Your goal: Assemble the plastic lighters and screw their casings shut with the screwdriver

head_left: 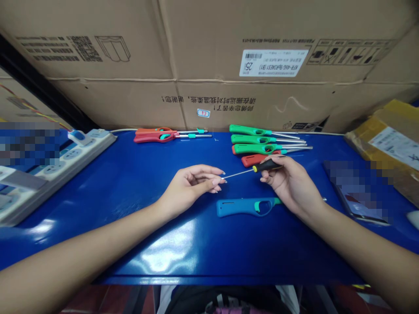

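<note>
My right hand (293,181) is closed around the black handle of a screwdriver (237,173) with a yellow collar. Its thin metal shaft points left, and its tip meets the pinched thumb and fingers of my left hand (188,185). Whether a small part sits at that tip is too small to make out. Below both hands a blue gas lighter (234,207) with a turquoise trigger lies on the table; my right hand covers part of its barrel. Behind my right hand are several green lighters (244,149) and a red lighter (250,161).
Red and orange lighters (150,138) lie at the back left of the blue table (131,174). A white power strip (62,174) runs along the left. At right are a phone (356,192) and a taped carton (376,131). A large cardboard box (209,48) stands behind.
</note>
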`<action>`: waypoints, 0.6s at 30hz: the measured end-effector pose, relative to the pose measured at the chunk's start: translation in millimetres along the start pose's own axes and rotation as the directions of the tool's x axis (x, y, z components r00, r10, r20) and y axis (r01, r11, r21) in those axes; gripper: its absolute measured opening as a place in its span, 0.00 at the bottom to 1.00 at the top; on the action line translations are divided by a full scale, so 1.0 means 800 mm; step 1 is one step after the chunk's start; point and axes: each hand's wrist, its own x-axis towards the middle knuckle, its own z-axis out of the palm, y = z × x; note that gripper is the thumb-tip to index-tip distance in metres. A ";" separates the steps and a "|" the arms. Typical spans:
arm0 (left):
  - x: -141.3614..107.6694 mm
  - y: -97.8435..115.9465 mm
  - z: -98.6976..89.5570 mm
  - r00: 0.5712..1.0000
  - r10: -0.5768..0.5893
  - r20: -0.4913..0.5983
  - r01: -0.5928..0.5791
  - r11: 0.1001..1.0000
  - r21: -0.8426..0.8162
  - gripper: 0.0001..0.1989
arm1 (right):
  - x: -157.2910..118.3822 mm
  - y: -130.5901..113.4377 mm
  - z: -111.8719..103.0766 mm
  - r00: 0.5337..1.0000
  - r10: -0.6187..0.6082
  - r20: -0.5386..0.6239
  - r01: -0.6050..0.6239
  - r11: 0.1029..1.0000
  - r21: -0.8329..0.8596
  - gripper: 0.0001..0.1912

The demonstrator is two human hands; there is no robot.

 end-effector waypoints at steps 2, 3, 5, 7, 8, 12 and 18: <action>0.000 0.000 0.000 1.000 0.007 0.004 -0.007 1.000 0.011 0.13 | 0.001 0.000 0.000 1.000 0.008 -0.003 -0.008 1.000 -0.001 0.05; 0.000 0.000 0.000 1.000 0.012 0.002 -0.012 1.000 0.022 0.13 | 0.001 0.001 0.000 1.000 0.013 -0.005 -0.013 1.000 -0.001 0.05; 0.000 0.001 0.000 1.000 0.025 0.000 -0.024 0.998 0.053 0.13 | 0.001 0.001 0.000 1.000 0.022 -0.009 -0.022 1.000 -0.001 0.05; -0.001 0.002 0.001 0.999 0.042 -0.004 -0.042 0.996 0.085 0.14 | 0.001 0.000 0.000 1.000 0.022 -0.011 -0.022 1.000 -0.003 0.05; -0.001 0.002 0.001 0.999 0.052 -0.007 -0.052 0.994 0.101 0.13 | 0.001 0.000 0.000 1.000 0.015 -0.009 -0.015 1.000 -0.008 0.06; -0.004 0.002 0.003 0.992 0.123 -0.028 -0.116 0.977 0.179 0.10 | -0.003 -0.003 0.002 0.999 -0.048 0.002 0.048 0.998 -0.040 0.10; -0.010 0.003 0.004 0.965 0.248 -0.088 -0.207 0.921 0.329 0.08 | -0.004 -0.004 0.002 0.993 -0.116 0.025 0.118 0.985 -0.123 0.16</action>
